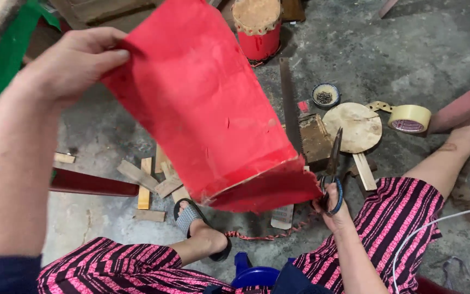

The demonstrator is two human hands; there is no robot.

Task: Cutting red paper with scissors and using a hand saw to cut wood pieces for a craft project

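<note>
My left hand (pixel 72 62) grips the upper left edge of a large red sheet (pixel 208 103), curled like a tube and held up over my lap. My right hand (pixel 333 209) holds a pair of scissors (pixel 333 169) by its blue handles, blades pointing up and partly apart, just right of the sheet's lower ragged edge. The sheet hides part of the floor and a hand saw (pixel 289 103) behind it.
On the concrete floor lie wood scraps (pixel 148 182), a round wooden paddle (pixel 357 130), a tape roll (pixel 410 118), a small bowl of nails (pixel 326 95), a red drum (pixel 258 27) and a red cord (pixel 262 237). A sandalled foot (pixel 199 226) rests below the sheet.
</note>
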